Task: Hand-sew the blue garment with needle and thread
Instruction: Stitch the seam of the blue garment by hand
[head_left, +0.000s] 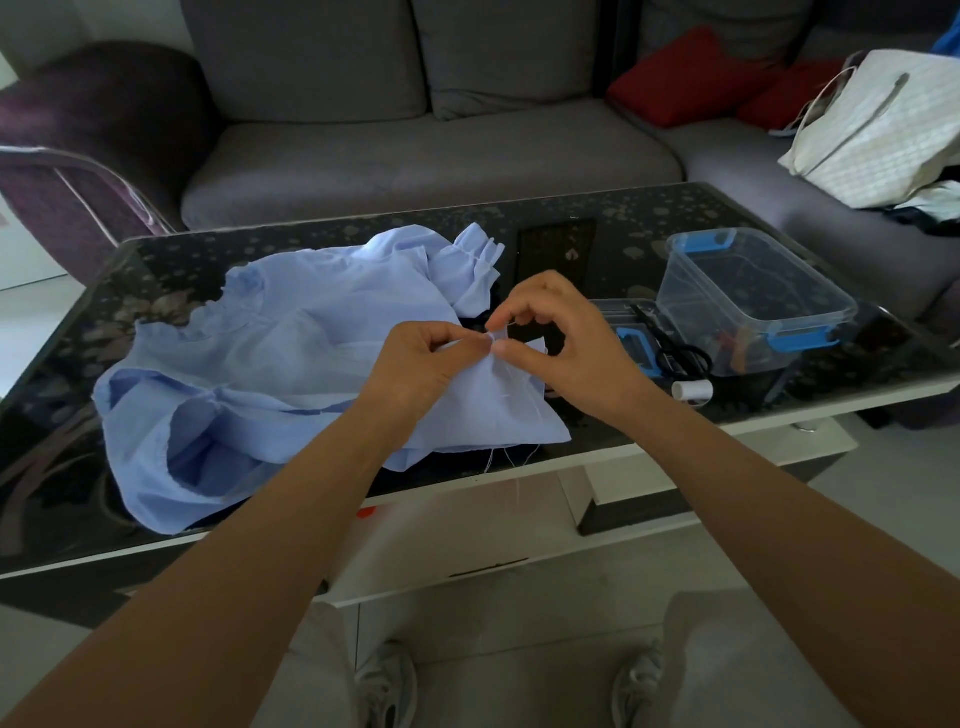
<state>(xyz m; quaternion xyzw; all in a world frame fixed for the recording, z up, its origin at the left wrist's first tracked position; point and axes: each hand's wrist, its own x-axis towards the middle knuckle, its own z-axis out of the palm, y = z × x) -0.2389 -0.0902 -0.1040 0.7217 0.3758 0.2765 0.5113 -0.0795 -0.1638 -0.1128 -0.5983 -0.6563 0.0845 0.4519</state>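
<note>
On the desk (571, 241), a fold of the blue garment (291, 358) is pinched by the left hand (415, 361) and, just beside it, by the right hand (569, 343); a stitch seems under way, and the needle, too small to be made out, must next be drawn through.

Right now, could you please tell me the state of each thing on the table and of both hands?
blue garment: crumpled on the table, one edge lifted by both hands.
left hand: pinches the garment's edge.
right hand: thumb and forefinger pinch the same edge.
plastic box: upright, uncovered.
scissors: closed, lying beside the box.
thread spool: on its side.
</note>
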